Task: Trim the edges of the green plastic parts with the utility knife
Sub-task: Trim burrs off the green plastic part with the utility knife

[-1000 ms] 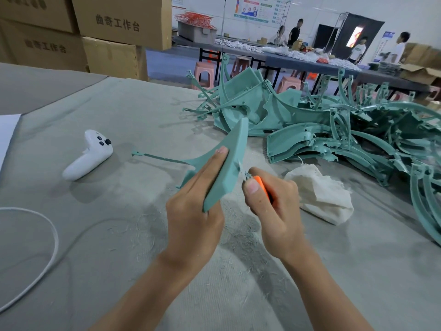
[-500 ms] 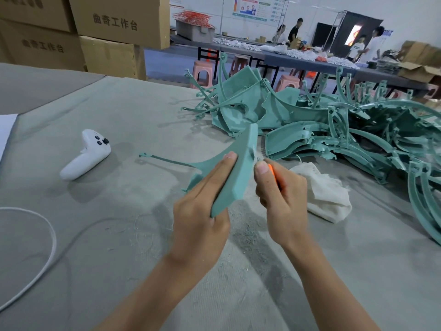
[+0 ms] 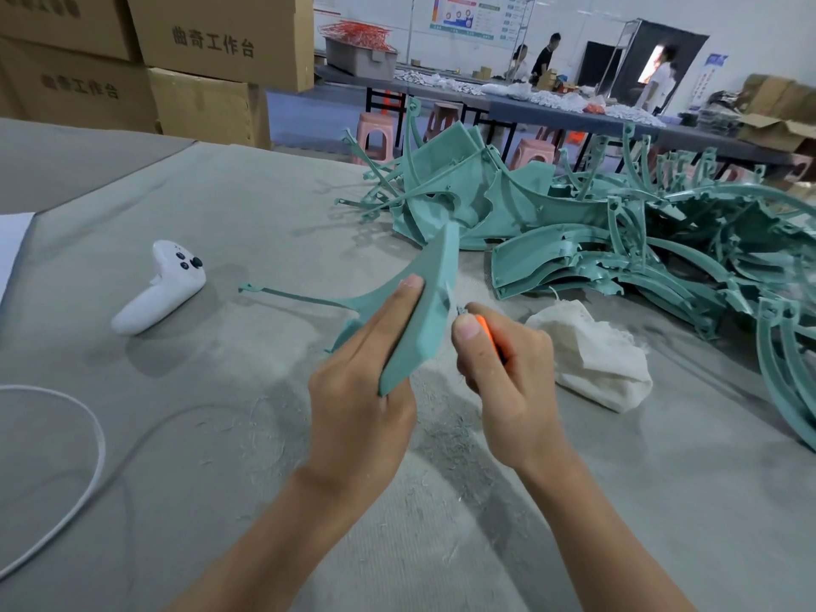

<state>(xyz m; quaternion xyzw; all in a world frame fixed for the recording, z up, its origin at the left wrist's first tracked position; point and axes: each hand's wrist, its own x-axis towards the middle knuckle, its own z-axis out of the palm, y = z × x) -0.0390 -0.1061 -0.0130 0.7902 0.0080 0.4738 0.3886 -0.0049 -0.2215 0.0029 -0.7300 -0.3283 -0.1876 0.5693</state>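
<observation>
Head: green part (image 3: 435, 298) in left hand (image 3: 353, 399)

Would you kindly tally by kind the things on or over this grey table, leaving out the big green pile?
Part, held: 1
Knife, held: 1
Controller: 1
Cloth: 1
Cable: 1
Paper: 1
Total: 6

Factory workshop: cartons (image 3: 212, 37), heaped parts (image 3: 618, 240)
</observation>
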